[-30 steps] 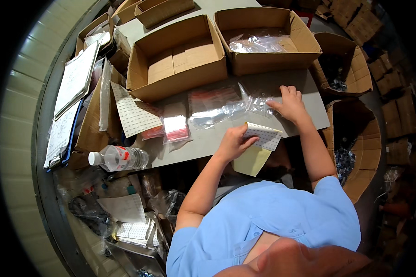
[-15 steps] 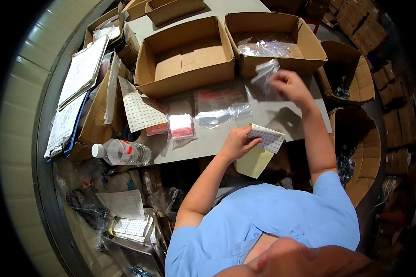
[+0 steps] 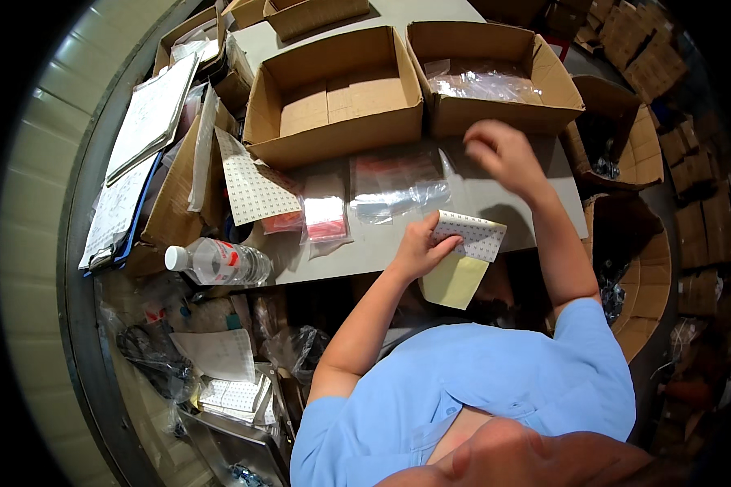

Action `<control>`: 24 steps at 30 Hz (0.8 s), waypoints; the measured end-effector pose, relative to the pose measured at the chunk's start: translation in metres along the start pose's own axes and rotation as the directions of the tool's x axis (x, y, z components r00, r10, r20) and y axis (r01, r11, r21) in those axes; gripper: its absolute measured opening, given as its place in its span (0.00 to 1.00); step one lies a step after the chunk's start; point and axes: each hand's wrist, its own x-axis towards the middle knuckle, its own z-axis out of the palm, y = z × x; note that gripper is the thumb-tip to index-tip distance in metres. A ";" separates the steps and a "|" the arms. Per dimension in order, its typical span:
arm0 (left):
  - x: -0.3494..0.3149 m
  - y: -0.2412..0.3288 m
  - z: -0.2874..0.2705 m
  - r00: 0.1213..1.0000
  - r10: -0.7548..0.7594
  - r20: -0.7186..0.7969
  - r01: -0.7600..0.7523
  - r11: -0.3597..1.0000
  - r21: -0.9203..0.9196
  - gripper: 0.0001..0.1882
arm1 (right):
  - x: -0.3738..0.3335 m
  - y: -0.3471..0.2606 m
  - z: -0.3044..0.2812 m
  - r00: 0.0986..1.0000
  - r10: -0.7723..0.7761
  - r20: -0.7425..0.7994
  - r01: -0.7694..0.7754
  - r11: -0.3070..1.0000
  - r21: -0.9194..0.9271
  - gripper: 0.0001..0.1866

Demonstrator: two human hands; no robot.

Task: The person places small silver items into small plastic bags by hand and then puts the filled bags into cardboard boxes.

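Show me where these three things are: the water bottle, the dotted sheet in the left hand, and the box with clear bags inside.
water bottle (image 3: 219,261), head view, on the middle of its clear body.
dotted sheet (image 3: 471,235), head view, on its white dotted face.
box with clear bags (image 3: 556,81), head view, on its right wall.

1. The left hand (image 3: 418,252) grips a dotted sticker sheet (image 3: 469,235) with a yellow backing at the near edge of the worktop (image 3: 495,195).
2. The right hand (image 3: 499,154) hovers, blurred, at 1 o'clock from the left hand, with nothing discernible in its fingers.
3. Clear plastic bags (image 3: 394,183) lie at 11 o'clock from the sheet.
4. A water bottle (image 3: 215,261) lies at 9 o'clock.
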 end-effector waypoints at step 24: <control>0.001 0.002 0.001 0.998 -0.055 -0.007 0.054 0.998 -0.037 0.14 | -0.064 0.001 0.005 0.924 0.049 0.379 -0.089 0.992 0.087 0.07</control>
